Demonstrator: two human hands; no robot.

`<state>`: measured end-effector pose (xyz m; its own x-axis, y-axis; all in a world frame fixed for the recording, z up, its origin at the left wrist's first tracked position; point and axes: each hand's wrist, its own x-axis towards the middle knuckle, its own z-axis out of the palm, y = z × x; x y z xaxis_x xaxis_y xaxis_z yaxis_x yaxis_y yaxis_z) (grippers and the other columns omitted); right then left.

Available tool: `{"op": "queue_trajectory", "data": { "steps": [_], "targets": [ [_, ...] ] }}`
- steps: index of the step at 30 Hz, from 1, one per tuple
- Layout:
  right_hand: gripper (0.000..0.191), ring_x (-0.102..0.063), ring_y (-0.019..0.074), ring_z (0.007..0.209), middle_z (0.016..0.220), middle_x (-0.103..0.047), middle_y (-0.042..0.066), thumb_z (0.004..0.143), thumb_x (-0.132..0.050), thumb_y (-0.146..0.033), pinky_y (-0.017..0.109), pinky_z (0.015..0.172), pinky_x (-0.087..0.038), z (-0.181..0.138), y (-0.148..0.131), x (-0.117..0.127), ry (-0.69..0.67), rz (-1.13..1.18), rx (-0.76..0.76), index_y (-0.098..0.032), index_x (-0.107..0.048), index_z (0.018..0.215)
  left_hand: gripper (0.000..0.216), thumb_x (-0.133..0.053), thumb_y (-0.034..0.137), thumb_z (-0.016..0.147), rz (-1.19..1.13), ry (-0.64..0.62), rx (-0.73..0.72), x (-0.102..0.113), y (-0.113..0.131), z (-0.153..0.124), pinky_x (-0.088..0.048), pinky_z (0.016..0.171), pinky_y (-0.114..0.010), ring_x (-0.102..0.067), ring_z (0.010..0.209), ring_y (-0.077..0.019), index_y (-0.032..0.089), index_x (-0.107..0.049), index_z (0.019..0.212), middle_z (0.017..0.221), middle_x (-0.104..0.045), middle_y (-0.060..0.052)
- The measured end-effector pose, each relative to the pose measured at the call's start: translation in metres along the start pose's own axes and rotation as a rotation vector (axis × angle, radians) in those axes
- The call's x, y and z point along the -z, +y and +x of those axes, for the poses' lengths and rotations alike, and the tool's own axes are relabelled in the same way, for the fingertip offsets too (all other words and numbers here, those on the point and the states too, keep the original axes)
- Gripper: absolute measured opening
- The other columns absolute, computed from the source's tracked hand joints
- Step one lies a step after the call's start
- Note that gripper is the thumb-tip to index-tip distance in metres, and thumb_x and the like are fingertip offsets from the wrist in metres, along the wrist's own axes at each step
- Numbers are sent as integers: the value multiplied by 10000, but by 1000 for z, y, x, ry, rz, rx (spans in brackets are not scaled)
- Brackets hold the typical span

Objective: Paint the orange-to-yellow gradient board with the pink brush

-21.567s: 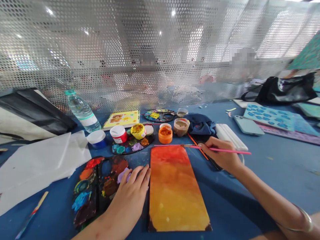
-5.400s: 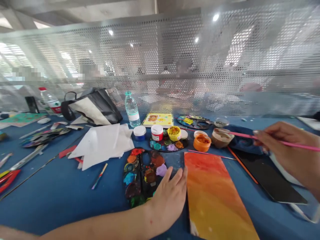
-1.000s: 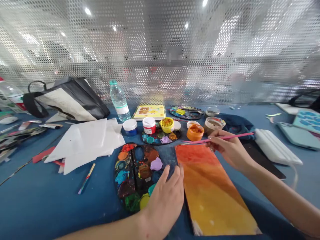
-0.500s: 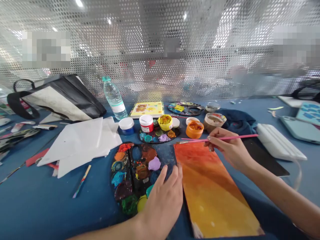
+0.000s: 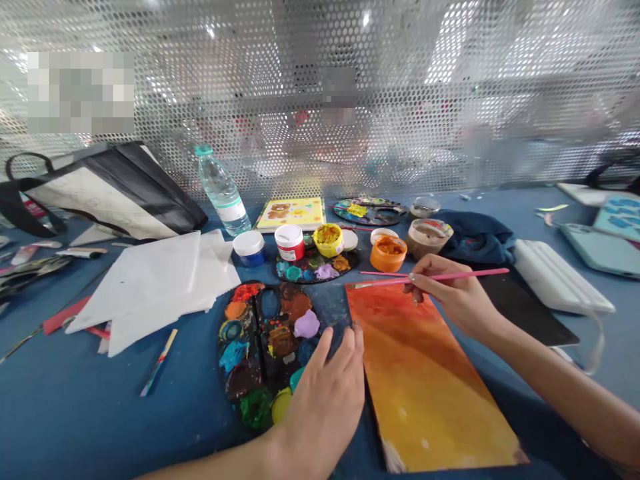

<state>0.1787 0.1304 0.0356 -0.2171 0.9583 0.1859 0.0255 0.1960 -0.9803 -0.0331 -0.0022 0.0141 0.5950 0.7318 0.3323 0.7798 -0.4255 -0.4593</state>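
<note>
A pink-handled paintbrush [image 5: 470,274] is pinched in my right hand [image 5: 445,293], its bristles pointing left over the top edge of the canvas [image 5: 430,387]. The canvas is painted from red-orange at the far end down to yellow-ochre at the near end, with a pale patch at the near left corner. My left hand [image 5: 327,393] has its fingers stretched out, fingertips by the canvas's left edge. Its wrist and palm cover part of a black paint palette [image 5: 260,383] filled with several colours. Whether the fingers press on the canvas edge is hard to see.
Paint jars in blue [image 5: 250,249], red [image 5: 290,243], yellow [image 5: 329,241] and orange [image 5: 389,254] stand beyond the palette. A cup of murky water [image 5: 427,241] is near my right hand. White sheets [image 5: 150,277], a water bottle [image 5: 225,193] and a black bag [image 5: 150,193] are left.
The view has shifted slightly, so most things sit a little further left and higher. Both hands keep nearly the same pose, the paintbrush still in the right one.
</note>
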Motion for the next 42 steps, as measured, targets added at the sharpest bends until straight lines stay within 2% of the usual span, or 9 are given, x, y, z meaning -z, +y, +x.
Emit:
{"op": "queue_trajectory", "data": {
  "steps": [4,10,16,22,28,34,39,42],
  "targets": [
    [133,-548,118,512,627,-654,-3,772,-697,-295,268,503,-415,1,2,4,55,24,30,-227,-611,696,435,-436,111,816,-9,-3,2,-1,0,-1,-433,1024,-370,-492,1212,-187,159,-656,1188,1279,-634,-57],
    [157,-556,112,499,636,-666,6,775,-699,-312,263,496,-415,-1,1,1,-2,-4,6,-215,-614,685,445,-428,108,819,-6,2,-2,-2,-2,-1,-428,1029,-377,-483,1226,-195,152,-644,1206,1293,-624,-62],
    [130,-550,116,505,625,-657,-7,772,-700,-294,264,493,-425,-2,2,3,67,16,43,-233,-609,702,445,-415,101,827,-7,-10,-9,-1,-2,0,-433,1020,-371,-491,1212,-189,158,-648,1201,1281,-632,-59],
    [161,-571,109,505,620,-662,0,790,-692,-313,253,511,-446,-3,2,-4,-7,-8,20,-209,-610,698,443,-436,112,814,-2,-4,-16,-1,-1,0,-430,1017,-382,-482,1214,-203,155,-650,1199,1286,-628,-61],
    [142,-557,107,496,614,-655,-8,764,-701,-281,239,475,-429,-1,3,1,81,23,51,-215,-605,682,438,-456,113,801,-4,-4,-12,-1,-2,1,-426,1014,-382,-483,1202,-205,154,-657,1188,1285,-629,-59],
    [157,-572,105,496,606,-654,-5,790,-685,-283,242,496,-449,-2,2,-2,21,-41,37,-209,-605,677,435,-469,120,796,-7,-10,-12,0,-2,0,-419,1019,-392,-474,1212,-209,153,-657,1187,1290,-625,-63],
    [150,-556,95,485,599,-653,-10,757,-710,-266,223,468,-435,-3,0,2,102,13,55,-207,-602,672,434,-484,119,784,-20,-1,-12,0,-3,2,-419,1010,-385,-482,1192,-204,146,-661,1179,1266,-640,-65],
    [156,-565,102,488,617,-661,0,771,-704,-292,232,475,-444,-3,0,1,49,7,47,-202,-608,687,445,-490,119,778,-19,-2,-13,-1,-3,2,-414,1013,-390,-476,1199,-208,141,-652,1192,1282,-630,-68]
  ]
}}
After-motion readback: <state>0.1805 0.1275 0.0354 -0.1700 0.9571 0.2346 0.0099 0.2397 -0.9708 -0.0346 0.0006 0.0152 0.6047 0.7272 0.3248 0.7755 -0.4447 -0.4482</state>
